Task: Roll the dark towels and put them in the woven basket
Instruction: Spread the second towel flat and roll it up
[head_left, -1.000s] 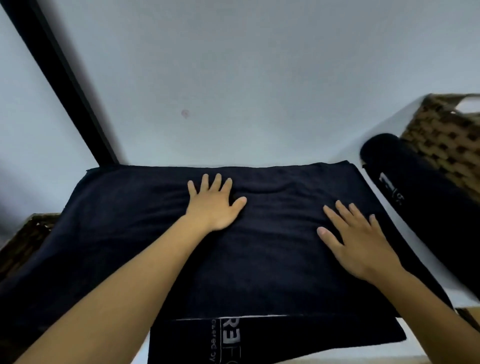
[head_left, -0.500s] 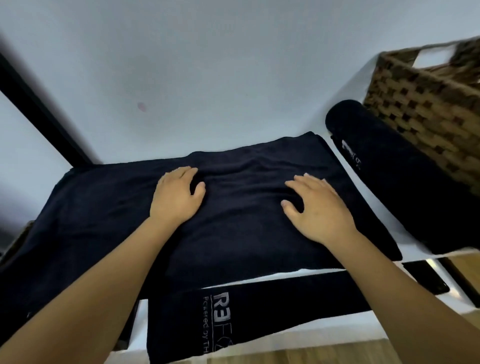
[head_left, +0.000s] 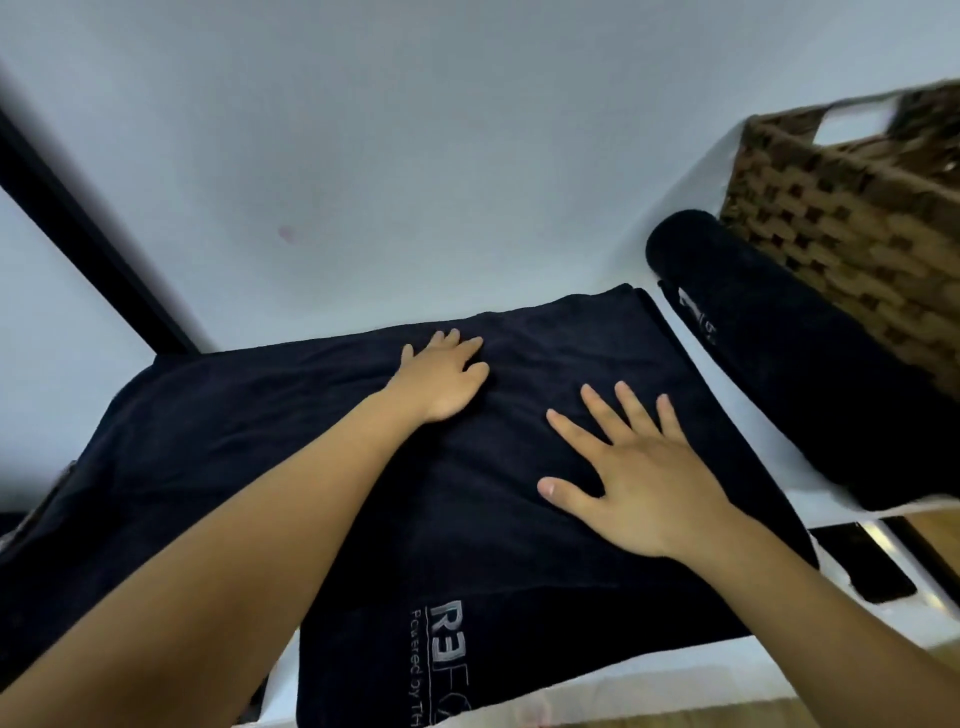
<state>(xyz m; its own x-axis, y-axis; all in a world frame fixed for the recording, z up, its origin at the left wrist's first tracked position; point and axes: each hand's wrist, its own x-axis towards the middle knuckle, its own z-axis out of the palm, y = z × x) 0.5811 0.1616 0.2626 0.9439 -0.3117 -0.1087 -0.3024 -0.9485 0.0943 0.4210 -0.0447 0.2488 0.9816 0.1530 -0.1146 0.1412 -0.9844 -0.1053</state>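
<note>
Dark towel (head_left: 260, 441), logo (head_left: 444, 621) partly off-frame

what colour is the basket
The basket is brown, woven in a checker pattern; head view.

I see one dark towel (head_left: 260, 441) spread flat on the table (head_left: 719, 400), white lettering near its front edge, rolled towel (head_left: 810, 374) lying to its right, alongside the brown woven basket (head_left: 841, 234)
</note>
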